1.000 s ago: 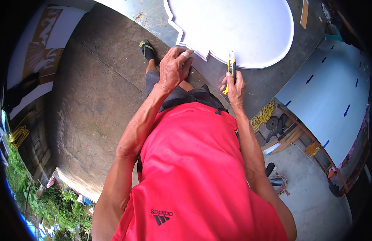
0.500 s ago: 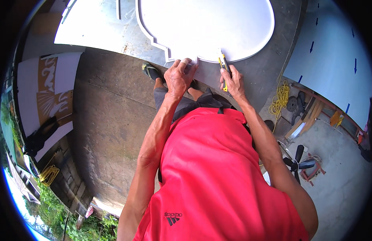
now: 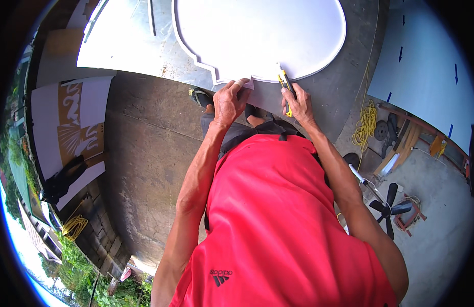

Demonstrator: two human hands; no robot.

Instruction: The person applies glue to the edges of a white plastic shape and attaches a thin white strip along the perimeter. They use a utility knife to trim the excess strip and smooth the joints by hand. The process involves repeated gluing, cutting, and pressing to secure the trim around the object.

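Observation:
A white panel (image 3: 257, 41) with a rounded outline and a raised rim lies on the grey worktable (image 3: 339, 87). Its near side narrows into a stepped, notched end. There my left hand (image 3: 230, 104) is closed, fingertips pinching the short lip of the notch. To its right, my right hand (image 3: 299, 105) grips a yellow-and-black utility knife (image 3: 287, 92). The knife's tip points away from me and rests over the panel near its curved near edge. Glare washes out the panel's surface, so any cut or mark there cannot be seen.
A thin strip (image 3: 151, 18) lies on the table at the far left. On the right are a light-blue sheet (image 3: 426, 77) with dark arrows, a coiled yellow rope (image 3: 365, 124) and a fan with dark blades (image 3: 388, 210). Patterned brown-and-white panels (image 3: 78, 120) lean at left.
The whole view has shifted slightly with my head. My left fingers have settled lower over the notch's lip; the knife stays in my right hand in nearly the same place.

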